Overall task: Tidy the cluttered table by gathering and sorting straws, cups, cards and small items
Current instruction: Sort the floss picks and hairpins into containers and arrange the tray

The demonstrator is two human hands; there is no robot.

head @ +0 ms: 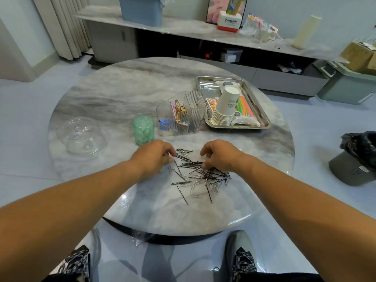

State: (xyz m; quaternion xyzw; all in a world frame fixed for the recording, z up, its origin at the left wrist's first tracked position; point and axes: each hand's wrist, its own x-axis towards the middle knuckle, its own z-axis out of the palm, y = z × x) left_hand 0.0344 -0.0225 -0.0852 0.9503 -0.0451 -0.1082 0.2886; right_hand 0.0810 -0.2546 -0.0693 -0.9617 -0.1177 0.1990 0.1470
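A loose pile of black hairpins mixed with silver paper clips lies on the round marble table, near its front. My left hand is at the pile's left edge, fingers and thumb pinching a hairpin. My right hand sits on the pile's right side, its fingers curled down into the hairpins. A steel tray at the back right holds a stack of paper cups, coloured straws and cards.
A clear ribbed organiser with small items stands behind the pile, with a green jar to its left. A clear glass lid rests at the table's left. A bin with a black bag stands on the floor to the right.
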